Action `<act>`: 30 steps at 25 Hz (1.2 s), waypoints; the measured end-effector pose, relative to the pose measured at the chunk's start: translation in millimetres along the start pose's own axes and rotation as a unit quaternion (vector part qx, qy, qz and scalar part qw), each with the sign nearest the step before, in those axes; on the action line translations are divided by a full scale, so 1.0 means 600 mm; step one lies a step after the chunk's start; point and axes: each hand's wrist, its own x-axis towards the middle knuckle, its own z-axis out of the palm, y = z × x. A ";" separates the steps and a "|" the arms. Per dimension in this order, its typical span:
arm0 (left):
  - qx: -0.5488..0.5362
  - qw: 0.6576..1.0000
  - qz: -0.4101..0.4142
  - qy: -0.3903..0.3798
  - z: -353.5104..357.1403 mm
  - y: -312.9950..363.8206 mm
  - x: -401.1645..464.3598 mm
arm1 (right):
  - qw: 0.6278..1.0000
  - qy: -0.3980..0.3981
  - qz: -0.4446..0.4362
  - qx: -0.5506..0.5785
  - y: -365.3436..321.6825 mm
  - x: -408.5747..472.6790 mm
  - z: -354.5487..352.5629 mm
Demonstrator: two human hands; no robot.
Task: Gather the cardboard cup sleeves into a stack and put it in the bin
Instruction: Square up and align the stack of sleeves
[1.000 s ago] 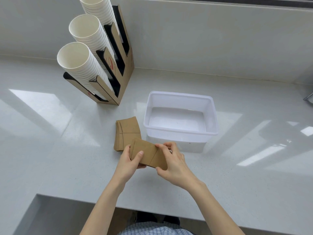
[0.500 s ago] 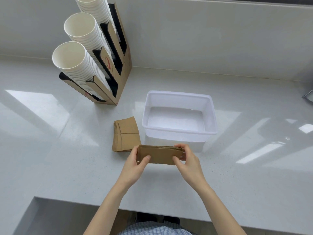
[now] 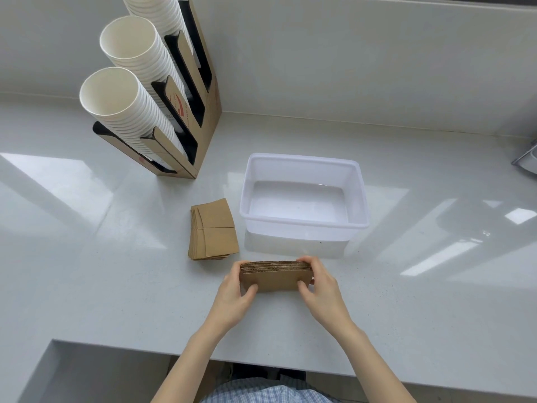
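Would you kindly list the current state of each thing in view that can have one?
Held sleeve stack: upright on edge, gripped at both ends.
Left hand: closed on the stack's left end.
Right hand: closed on its right end.
Second sleeve pile: lying flat on the counter, slightly fanned, untouched.
Bin: open, empty.
Cup holder: loaded with stacked white cups.

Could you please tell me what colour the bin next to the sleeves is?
The bin is translucent white, seen in the head view.
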 end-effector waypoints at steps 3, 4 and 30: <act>0.000 1.000 -0.002 0.009 -0.001 0.001 -0.001 | 1.000 0.003 0.003 0.008 0.001 0.000 -0.001; -0.004 1.000 -0.005 0.009 -0.003 0.004 -0.001 | 1.000 0.003 0.006 0.017 0.000 0.000 -0.003; -0.190 0.980 -0.008 0.051 -0.115 0.071 0.012 | 0.974 -0.144 0.039 0.170 -0.136 0.044 -0.001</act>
